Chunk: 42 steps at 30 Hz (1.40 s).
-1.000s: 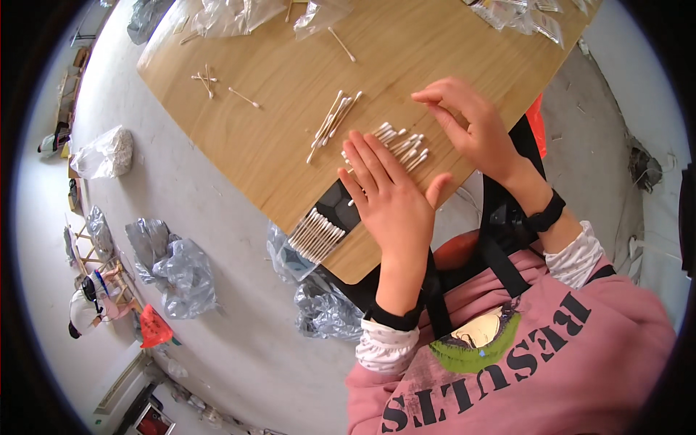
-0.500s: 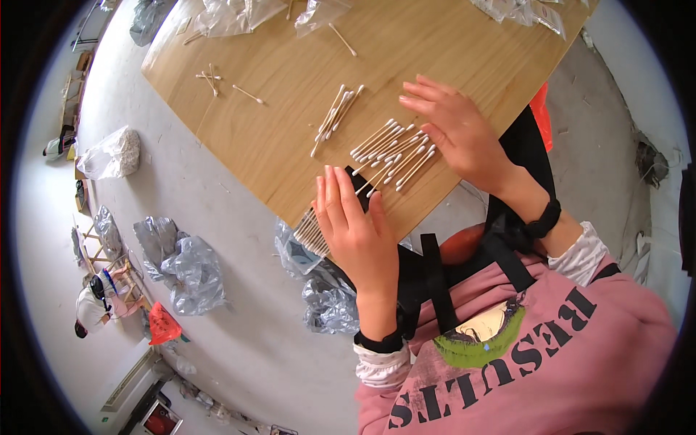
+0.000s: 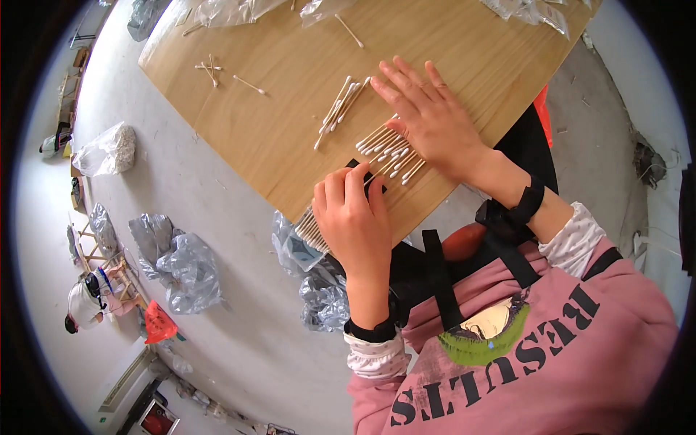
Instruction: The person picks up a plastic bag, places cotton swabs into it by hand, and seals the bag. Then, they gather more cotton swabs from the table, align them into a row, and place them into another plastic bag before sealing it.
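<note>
My left hand (image 3: 353, 214) rests at the table's near left edge, its fingers bent down over a row of cotton swabs (image 3: 310, 230); the fingertips are partly hidden. White swab ends poke out beside its palm. A flat black piece (image 3: 358, 168) shows just beyond the fingers. My right hand (image 3: 433, 123) lies palm down with fingers stretched and spread, partly covering a loose group of cotton swabs (image 3: 390, 154) that lie roughly side by side. Farther off, a smaller cluster of cotton swabs (image 3: 338, 109) sits near my right fingertips.
The wooden table (image 3: 246, 138) also bears a single swab (image 3: 249, 85), a few crossed swabs (image 3: 209, 69) and clear plastic bags (image 3: 235, 10) at its far side. Grey plastic bags (image 3: 190, 272) lie on the floor to the left. Another person (image 3: 87, 297) is bent over far left.
My right hand has shifted left and turned, coming down over the loose swabs. The left hand's fingers have gone from stretched flat to bent.
</note>
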Tool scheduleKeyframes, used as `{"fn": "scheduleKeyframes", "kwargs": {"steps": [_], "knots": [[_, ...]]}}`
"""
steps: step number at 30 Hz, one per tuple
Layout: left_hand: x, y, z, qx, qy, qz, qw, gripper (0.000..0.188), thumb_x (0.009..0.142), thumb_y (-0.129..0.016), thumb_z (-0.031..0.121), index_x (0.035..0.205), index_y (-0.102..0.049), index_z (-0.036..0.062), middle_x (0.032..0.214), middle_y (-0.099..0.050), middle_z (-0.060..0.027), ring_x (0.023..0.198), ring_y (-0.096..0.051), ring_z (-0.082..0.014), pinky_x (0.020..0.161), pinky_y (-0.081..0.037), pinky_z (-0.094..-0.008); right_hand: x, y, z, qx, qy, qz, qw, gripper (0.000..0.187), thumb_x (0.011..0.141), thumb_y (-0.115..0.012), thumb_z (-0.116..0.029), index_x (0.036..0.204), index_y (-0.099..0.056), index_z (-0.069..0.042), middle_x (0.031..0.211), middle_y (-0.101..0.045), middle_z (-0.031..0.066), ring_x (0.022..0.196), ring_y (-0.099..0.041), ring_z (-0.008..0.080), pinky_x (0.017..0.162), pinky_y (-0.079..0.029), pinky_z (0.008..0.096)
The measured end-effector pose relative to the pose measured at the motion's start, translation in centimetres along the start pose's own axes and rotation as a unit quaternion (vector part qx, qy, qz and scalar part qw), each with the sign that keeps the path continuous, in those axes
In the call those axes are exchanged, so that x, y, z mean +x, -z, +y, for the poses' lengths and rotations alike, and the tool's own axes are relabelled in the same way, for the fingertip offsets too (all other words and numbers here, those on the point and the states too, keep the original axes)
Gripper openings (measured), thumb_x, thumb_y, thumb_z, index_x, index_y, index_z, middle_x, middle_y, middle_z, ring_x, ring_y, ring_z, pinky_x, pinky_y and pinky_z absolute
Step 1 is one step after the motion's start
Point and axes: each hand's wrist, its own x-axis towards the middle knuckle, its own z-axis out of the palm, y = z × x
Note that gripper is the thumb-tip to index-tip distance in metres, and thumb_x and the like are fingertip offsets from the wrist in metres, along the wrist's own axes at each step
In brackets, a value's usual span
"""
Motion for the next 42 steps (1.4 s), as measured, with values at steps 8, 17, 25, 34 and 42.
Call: {"fn": "scheduleKeyframes", "kwargs": {"steps": [8, 17, 25, 34, 42], "knots": [[0.0, 0.1, 0.1, 0.001, 0.01, -0.011, 1.0, 0.011, 0.083, -0.075, 0.011, 0.087, -0.066, 0.0047, 0.086, -0.064, -0.0073, 0.086, -0.059, -0.0291, 0.079, -0.047, -0.0402, 0.1, -0.1, 0.0, 0.017, 0.001, -0.008, 1.0, 0.056, 0.102, -0.052, -0.029, 0.153, -0.039, -0.011, 0.16, -0.037, 0.0087, 0.151, -0.029, 0.0257, 0.125, -0.017, 0.049], [-1.8, 0.0, 1.5, 0.045, 0.054, -0.018, 0.997, 0.01, 0.085, -0.074, 0.012, 0.084, -0.066, 0.0055, 0.08, -0.064, -0.0045, 0.077, -0.059, -0.0241, 0.069, -0.047, -0.0382, -0.1, -0.5, 0.2, -0.005, 0.018, 0.009, 1.0, 0.051, 0.104, -0.049, -0.034, 0.148, -0.046, -0.009, 0.155, -0.044, 0.01, 0.15, -0.031, 0.0252, 0.124, -0.017, 0.0493], [-3.2, 0.4, 1.7, 0.037, 0.121, -0.033, 0.991, 0.01, 0.085, -0.073, 0.012, 0.086, -0.065, 0.0066, 0.083, -0.062, -0.0062, 0.081, -0.06, -0.0278, 0.072, -0.048, -0.0409, -0.1, -0.7, 0.1, -0.009, 0.022, 0.014, 1.0, 0.05, 0.104, -0.048, -0.033, 0.148, -0.047, -0.01, 0.156, -0.044, 0.0093, 0.15, -0.031, 0.0247, 0.124, -0.018, 0.0494], [-7.5, 1.6, 2.0, 0.054, 0.133, -0.019, 0.989, 0.011, 0.088, -0.074, 0.012, 0.085, -0.065, 0.0067, 0.08, -0.061, -0.004, 0.073, -0.057, -0.0215, 0.065, -0.046, -0.0369, -0.1, -0.6, 0.0, 0.001, 0.012, 0.018, 1.0, 0.051, 0.103, -0.051, -0.03, 0.15, -0.044, -0.011, 0.157, -0.041, 0.0077, 0.15, -0.031, 0.0241, 0.124, -0.018, 0.0488], [-5.0, 0.2, 2.8, -0.009, -0.002, -0.058, 0.998, 0.008, 0.086, -0.072, 0.008, 0.085, -0.065, 0.0059, 0.083, -0.06, -0.0074, 0.079, -0.058, -0.0276, 0.068, -0.047, -0.0391, -0.2, -0.8, 0.4, 0.012, 0.002, 0.021, 1.0, 0.05, 0.104, -0.048, -0.033, 0.149, -0.045, -0.011, 0.155, -0.044, 0.0084, 0.149, -0.031, 0.0233, 0.124, -0.019, 0.0468]]}}
